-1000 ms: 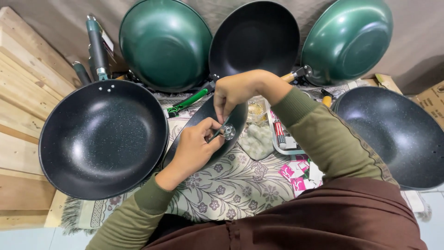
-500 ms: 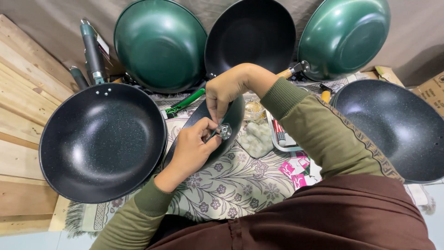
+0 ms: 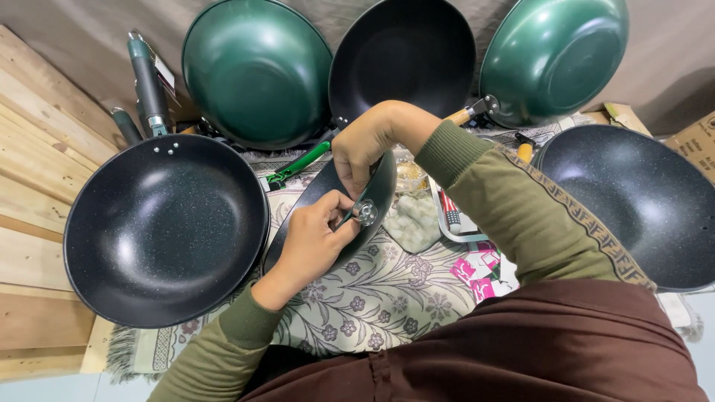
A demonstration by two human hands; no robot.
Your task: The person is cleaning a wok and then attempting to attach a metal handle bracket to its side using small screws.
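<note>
A dark glass lid (image 3: 378, 195) stands tilted on edge over a floral cloth (image 3: 387, 298). My left hand (image 3: 313, 242) grips the lid's near face, its fingers closed by a small round metal fitting (image 3: 366, 213) at the lid's centre. My right hand (image 3: 365, 145) reaches over from above and pinches the lid beside the same fitting. Both sleeves are olive green.
A black speckled wok (image 3: 164, 231) lies at the left, another black wok (image 3: 633, 201) at the right. Two green woks (image 3: 257, 71) (image 3: 555, 56) and a black wok (image 3: 406, 56) lean against the back wall. A green screwdriver (image 3: 298, 162) and small packets (image 3: 477, 268) lie on the cloth. Wooden planks (image 3: 30, 186) border the left.
Both hands stay at the lid's centre fitting. My right hand has shifted slightly lower on the lid. The view has drifted a little.
</note>
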